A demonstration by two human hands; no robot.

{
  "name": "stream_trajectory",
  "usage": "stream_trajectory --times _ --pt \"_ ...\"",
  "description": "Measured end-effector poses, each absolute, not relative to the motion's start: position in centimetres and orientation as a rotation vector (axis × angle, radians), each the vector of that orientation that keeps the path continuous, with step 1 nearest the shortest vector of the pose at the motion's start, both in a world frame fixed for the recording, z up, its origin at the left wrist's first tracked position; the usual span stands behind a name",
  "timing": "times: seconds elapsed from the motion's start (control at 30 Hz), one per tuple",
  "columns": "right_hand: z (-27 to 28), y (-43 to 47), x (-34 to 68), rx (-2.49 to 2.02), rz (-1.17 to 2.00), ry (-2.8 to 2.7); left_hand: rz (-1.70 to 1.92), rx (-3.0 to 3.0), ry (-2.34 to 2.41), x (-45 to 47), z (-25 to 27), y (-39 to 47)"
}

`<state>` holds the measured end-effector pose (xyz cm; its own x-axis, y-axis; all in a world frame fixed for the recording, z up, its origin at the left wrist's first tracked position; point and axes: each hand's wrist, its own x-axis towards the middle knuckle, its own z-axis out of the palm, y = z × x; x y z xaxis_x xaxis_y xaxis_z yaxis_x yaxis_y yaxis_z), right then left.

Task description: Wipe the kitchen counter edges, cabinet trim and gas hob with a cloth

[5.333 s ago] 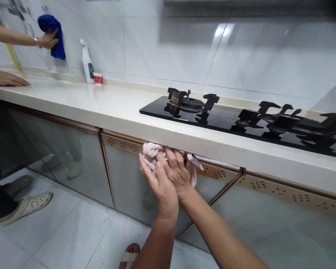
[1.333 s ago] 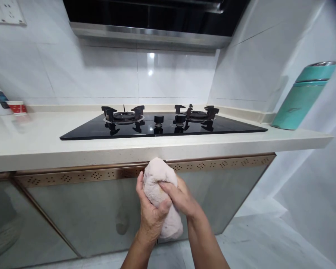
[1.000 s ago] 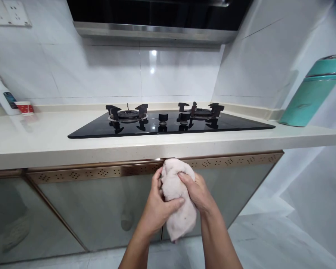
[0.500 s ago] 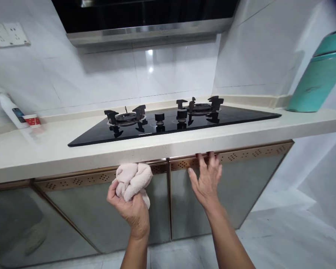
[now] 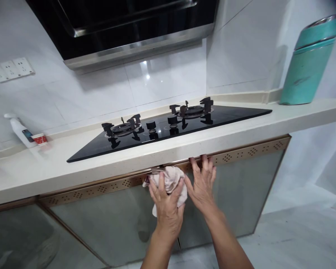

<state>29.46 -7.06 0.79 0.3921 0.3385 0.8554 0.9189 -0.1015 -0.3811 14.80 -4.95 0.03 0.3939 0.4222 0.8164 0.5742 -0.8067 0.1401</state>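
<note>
A pale pink cloth (image 5: 173, 179) lies bunched against the top of the cabinet doors, near where the two meet. Over it is my left hand (image 5: 168, 207), its fingers spread and pressing the cloth to the perforated bronze strip (image 5: 103, 187). Just to the right, my right hand (image 5: 203, 186) is open. Its fingertips reach the top edge of the right cabinet door (image 5: 235, 190), under the counter lip, and its thumb is close to the cloth.
Above my hands, the white counter (image 5: 123, 164) carries a black gas hob (image 5: 162, 130). A range hood (image 5: 137, 33) overhangs it. A teal canister (image 5: 309, 71) stands at right; a white spray bottle (image 5: 21, 130) and red-and-white cup (image 5: 40, 139) are at left.
My left hand has moved right with the cloth, from the left door to the seam between the doors, and now presses it flat-handed. My right hand stays at the right door's top edge.
</note>
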Motion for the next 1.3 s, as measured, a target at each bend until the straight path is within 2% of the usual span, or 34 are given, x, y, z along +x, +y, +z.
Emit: stream_trajectory --times 0.1,0.27,0.53,0.83,0.93,1.1,1.17,1.3 --pt "0.7 -7.2 29.7 -1.655 -0.746 -1.132 -1.364 -2.433 -0.847 15.2 -1.2 -4.7" --pt "0.4 -7.0 29.7 -1.673 -0.784 -1.086 -1.603 -2.258 -0.821 14.0 -2.8 -2.9" --pt "0.6 -6.7 29.1 -1.663 -0.753 -1.053 -2.168 -1.867 -1.284 9.9 -0.4 -0.5" --pt "2.4 -7.3 26.8 -1.623 -0.623 -0.949 -2.481 -1.934 -1.4 9.1 -0.2 -0.9" --pt "4.4 -8.8 25.2 -1.51 -0.365 -1.029 -2.645 -2.205 -1.444 9.3 0.9 -1.9" --pt "6.9 -11.4 23.1 -1.286 0.514 -1.497 -2.53 -2.603 -1.446 9.3 2.6 -3.8" --pt "7.0 -11.9 23.0 -1.343 0.647 -1.546 -2.418 -2.74 -1.509 8.8 3.6 -4.2" --pt "6.6 -12.0 23.7 -1.353 0.614 -1.552 -2.011 -3.038 -1.534 7.7 5.8 -4.7"
